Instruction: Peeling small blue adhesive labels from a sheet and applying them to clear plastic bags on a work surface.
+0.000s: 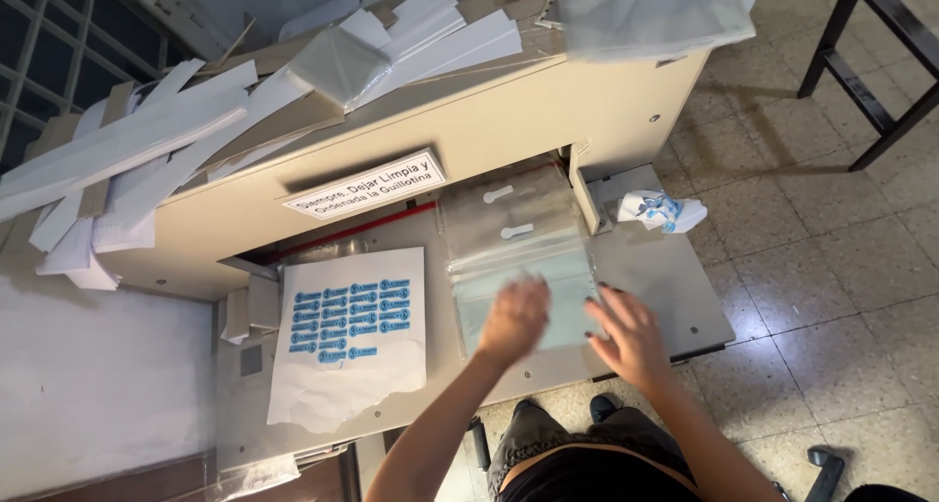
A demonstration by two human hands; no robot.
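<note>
While you lean over the cutter's bench, this is how things lie:
Left hand: flat on the stack of clear bags, fingers spread, clamped on nothing.
Right hand: at the stack's 4 o'clock corner, open, fingertips touching its edge.
Clear bags: at bench centre, reaching under the cutter's housing.
Sheet of blue labels: at 9 o'clock from the bags, apart.
Crumpled paper: at 2 o'clock.
</note>
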